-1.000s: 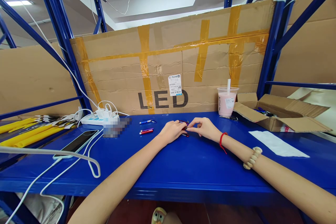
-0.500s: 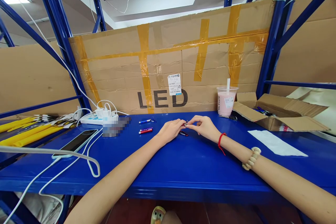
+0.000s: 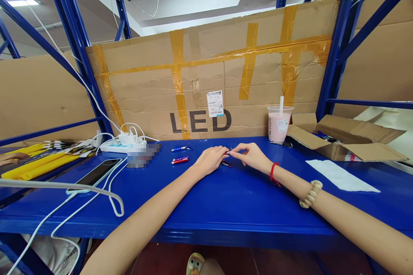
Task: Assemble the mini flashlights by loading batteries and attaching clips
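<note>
My left hand and my right hand meet over the blue shelf top. Their fingertips pinch a small dark, shiny piece between them, mostly hidden by the fingers. Just below the fingertips a slim dark red and black cylinder lies on the shelf, partly covered by my left hand. To the left of my hands are a small blue pocket flashlight-like tube with a strap end and a similar red tube. A red cord and a beaded bracelet circle my right wrist.
A lidded pink drink cup stands at the back right, beside an open cardboard box and a white paper sheet. A phone, white cables and a power strip lie left. Another person's hand touches yellow-wrapped rods.
Another person's hand has come into view at the far left edge. My hands hold nearly the same pinch, and the view has shifted very slightly.
</note>
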`<act>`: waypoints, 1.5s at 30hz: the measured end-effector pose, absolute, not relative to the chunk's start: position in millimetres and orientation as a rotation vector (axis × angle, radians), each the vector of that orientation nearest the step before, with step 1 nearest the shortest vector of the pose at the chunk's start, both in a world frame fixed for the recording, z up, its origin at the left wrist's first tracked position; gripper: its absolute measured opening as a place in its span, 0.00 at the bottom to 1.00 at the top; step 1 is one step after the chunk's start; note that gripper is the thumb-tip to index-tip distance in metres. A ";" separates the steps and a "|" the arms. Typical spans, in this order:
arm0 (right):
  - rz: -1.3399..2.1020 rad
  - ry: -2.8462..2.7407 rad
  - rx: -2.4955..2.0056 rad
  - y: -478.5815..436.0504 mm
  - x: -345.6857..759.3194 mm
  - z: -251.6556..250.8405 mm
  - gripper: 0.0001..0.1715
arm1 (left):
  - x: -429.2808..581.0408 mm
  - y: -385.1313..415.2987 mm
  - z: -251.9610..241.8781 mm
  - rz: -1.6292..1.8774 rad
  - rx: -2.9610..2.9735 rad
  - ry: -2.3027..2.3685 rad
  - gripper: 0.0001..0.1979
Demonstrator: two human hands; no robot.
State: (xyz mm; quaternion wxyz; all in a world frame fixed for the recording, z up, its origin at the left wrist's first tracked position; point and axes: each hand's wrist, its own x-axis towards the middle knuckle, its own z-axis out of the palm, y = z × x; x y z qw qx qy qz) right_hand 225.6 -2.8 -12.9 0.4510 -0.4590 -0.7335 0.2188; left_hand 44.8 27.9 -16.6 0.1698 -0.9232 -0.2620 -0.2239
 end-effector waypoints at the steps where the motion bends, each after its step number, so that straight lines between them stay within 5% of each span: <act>1: 0.593 -1.812 -1.141 -2.2 226.7 -13.0 0.19 | 44.9 27.1 -16.5 -0.630 -2.617 -0.736 0.09; 31: 1.073 -1.592 -1.219 -13.8 226.9 -5.0 0.24 | 43.9 21.2 -17.4 -0.840 -2.555 -0.513 0.12; 45: 0.377 -1.773 -1.056 2.0 232.6 -11.5 0.25 | 47.2 25.8 -18.4 -0.875 -2.542 -0.840 0.10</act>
